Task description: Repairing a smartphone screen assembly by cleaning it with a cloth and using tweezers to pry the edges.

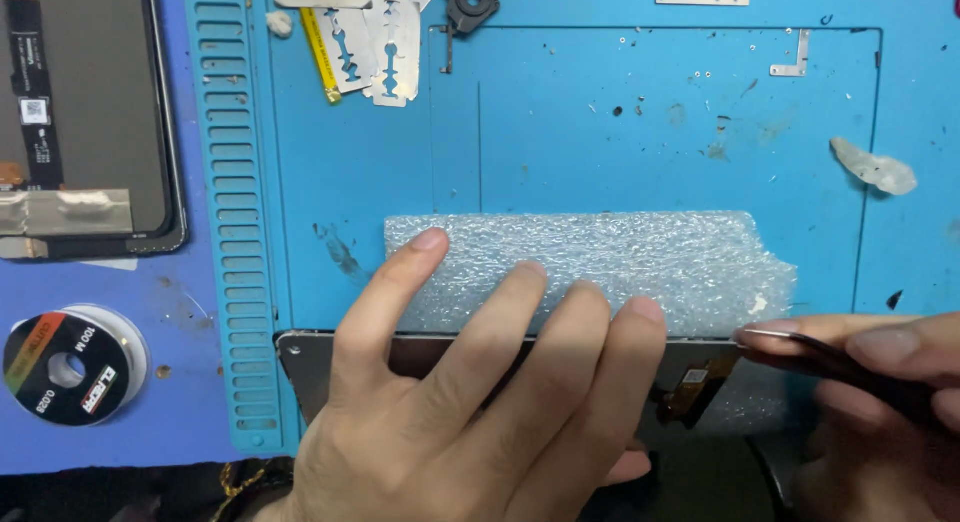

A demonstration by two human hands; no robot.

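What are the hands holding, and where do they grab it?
The right hand pinches dark tweezers partway along their length. The left hand grips nothing; its fingers press flat on a dark screen panel lying on bubble wrap.

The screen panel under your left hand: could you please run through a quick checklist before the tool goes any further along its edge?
1. Screen panel pinned: left hand lies flat across it, fingers spread. Ok.
2. Padding: bubble wrap sheet lies under the panel's far edge. Ok.
3. Tool placement: right hand holds thin dark tweezers with the tip at the panel's top edge. Ok.
4. Flex cable close below the tip; whether they touch, cannot tell.
5. Loose razor blades lie at the far end of the blue mat, away from both hands. Ok.
6. Near half of the panel is hidden by the hand. Cannot tell.
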